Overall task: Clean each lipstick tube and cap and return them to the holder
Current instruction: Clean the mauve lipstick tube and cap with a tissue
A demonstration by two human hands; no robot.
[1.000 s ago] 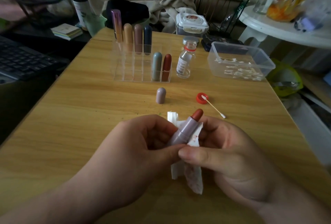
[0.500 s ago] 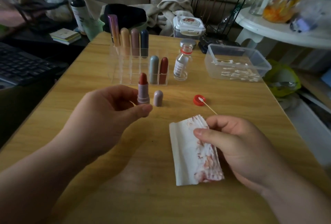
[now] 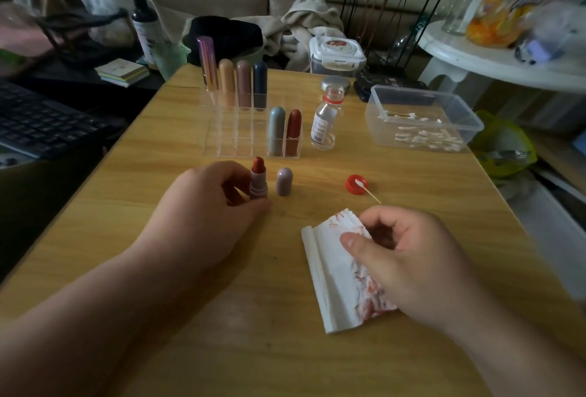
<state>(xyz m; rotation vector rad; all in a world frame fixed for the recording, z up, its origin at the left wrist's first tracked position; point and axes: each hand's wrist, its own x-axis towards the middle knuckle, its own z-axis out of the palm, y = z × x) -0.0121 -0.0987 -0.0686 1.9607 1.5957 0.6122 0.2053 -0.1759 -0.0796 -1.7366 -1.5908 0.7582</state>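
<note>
1. The left hand [image 3: 206, 216] curls thumb and fingers round the base of the uncapped lipstick tube [image 3: 258, 182]. It stands the tube upright on the wooden table [image 3: 158, 238], probably so that the red bullet on top touches nothing.
2. The right hand [image 3: 409, 257] pinches the folded tissue [image 3: 333, 289], thumb on top, against the table at the near right. Its red smears mark it as the wiping cloth, and held this way it is ready for the next piece.
3. The mauve cap [image 3: 283, 181] stands dome up just right of the tube, not touching it. It is within easy reach, and I judge it the next thing to wipe or refit.
4. Just beyond stands the clear acrylic holder [image 3: 234, 143], with four capped lipsticks in its far row and two at the right of its near row. The free cells at the near left suit this tube.
5. To the right, a cotton swab [image 3: 369, 192] rests its tip in a red bottle cap [image 3: 352, 185], seemingly used as a small dish. The open glass bottle [image 3: 326, 117] stands beside the holder.
</note>
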